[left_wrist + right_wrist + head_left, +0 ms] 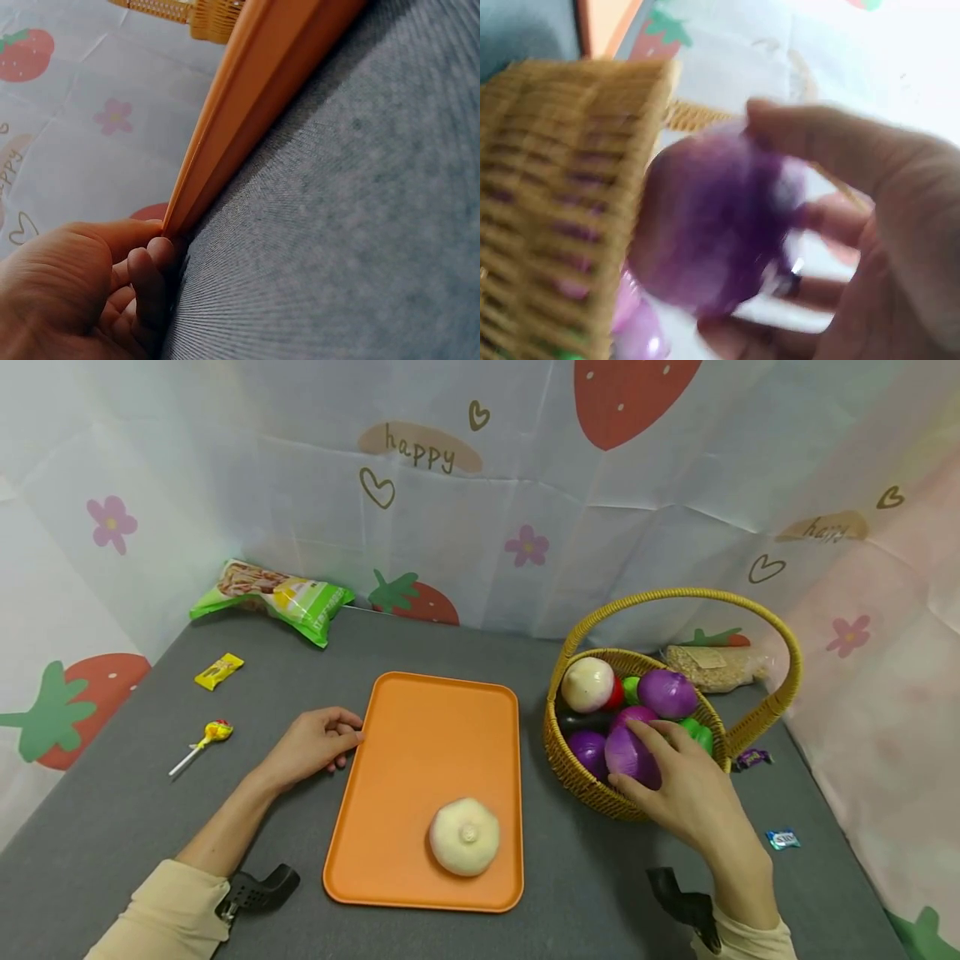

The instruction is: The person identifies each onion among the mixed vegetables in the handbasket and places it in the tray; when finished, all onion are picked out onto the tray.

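In the head view, my right hand (pixel 693 793) grips a purple onion (pixel 632 758) with thumb and fingers, over the near side of a yellow wicker basket (pixel 592 795). The right wrist view shows the same onion (pixel 712 217), blurred, beside the basket wall. My left hand (pixel 318 746) pinches the left rim of an orange tray (pixel 420 735); in the left wrist view its thumb and forefinger meet at the tray edge (pixel 225 142). On the tray's near right part sits a whitish garlic bulb (pixel 465 837).
Inside the basket lie another purple onion (pixel 667 693), a white round vegetable (pixel 587 685), a dark eggplant (pixel 585 722) and several others under its tall handle (pixel 690 595). A green snack bag (pixel 277 597), a lollipop (pixel 206 743) and small wrapped candies (pixel 220 671) lie around.
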Demonstrator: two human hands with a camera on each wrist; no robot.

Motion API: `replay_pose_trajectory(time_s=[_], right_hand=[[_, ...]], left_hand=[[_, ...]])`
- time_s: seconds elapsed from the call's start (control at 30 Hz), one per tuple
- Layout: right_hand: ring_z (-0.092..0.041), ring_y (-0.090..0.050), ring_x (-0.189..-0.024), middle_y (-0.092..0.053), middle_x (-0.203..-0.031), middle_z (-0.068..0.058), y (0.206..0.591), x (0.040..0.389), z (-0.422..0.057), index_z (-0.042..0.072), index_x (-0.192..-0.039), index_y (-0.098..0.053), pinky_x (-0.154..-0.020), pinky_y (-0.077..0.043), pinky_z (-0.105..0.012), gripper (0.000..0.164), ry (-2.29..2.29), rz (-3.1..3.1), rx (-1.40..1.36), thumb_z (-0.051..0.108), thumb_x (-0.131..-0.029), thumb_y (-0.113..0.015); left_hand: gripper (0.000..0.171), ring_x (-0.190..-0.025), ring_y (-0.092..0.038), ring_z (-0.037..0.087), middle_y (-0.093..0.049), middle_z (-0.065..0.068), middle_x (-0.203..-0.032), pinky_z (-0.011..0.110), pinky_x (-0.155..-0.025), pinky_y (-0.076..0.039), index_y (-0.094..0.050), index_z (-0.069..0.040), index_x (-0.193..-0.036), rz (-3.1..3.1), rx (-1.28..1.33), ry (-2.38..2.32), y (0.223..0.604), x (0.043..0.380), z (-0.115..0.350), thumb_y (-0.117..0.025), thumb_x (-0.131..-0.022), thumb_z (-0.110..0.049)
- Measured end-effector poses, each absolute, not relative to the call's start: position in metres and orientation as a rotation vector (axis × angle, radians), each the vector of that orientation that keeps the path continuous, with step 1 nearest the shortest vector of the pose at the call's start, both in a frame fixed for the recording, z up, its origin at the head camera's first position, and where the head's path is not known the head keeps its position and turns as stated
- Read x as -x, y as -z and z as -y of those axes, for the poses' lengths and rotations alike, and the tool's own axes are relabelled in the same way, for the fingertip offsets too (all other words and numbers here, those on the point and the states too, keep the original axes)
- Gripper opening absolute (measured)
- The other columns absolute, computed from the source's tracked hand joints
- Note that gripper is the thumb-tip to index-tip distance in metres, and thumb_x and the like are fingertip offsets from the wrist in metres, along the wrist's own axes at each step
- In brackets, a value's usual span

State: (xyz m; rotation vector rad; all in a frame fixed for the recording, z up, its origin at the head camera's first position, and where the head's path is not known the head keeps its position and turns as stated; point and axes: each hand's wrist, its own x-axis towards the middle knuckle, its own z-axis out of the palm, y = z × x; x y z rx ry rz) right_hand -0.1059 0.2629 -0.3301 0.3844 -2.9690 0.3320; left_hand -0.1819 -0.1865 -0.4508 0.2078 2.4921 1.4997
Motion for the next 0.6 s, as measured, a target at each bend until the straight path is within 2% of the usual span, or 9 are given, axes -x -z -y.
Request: replay_pose_trajectory(time_s=[0.13,0.33,0.6], right_hand=[[-0.03,-0.056,-0.116,-0.054,-0.134,-0.011,0.33,0.099,-0.248,0.016,-0.139,-0.053,-0.09,-0.054,-0.053,0.069,-0.443,2.748,-0.759,0.033,-0.078,-0.082],[-0.023,-0.054,-0.125,-0.053,-0.141,-0.006,0.337,0.091,-0.219,0.013,-0.138,-0.051,-0.1,-0.051,-0.045,0.073,-0.446,2.652,-1.042,0.043,-0.078,-0.081],[-0.012,-0.054,-0.116,-0.057,-0.129,0.006,0.341,0.079,-0.211,0.026,-0.126,-0.06,-0.095,-0.053,-0.038,0.064,-0.423,2.834,-1.397,0.038,-0.069,-0.087]], left_hand=[[0.03,-0.06,-0.059,0.013,-0.067,0.009,-0.088,0.028,-0.054,-0.053,-0.061,-0.001,-0.118,-2.495,-0.209,-1.494,0.451,0.182,0.186,-0.062,-0.096,-0.022],[0.03,-0.06,-0.059,0.012,-0.067,0.01,-0.089,0.027,-0.054,-0.052,-0.061,-0.001,-0.118,-2.494,-0.203,-1.496,0.451,0.181,0.187,-0.062,-0.096,-0.021],[0.03,-0.061,-0.06,0.013,-0.067,0.01,-0.089,0.027,-0.055,-0.053,-0.061,-0.001,-0.118,-2.487,-0.193,-1.495,0.45,0.182,0.186,-0.062,-0.096,-0.021]])
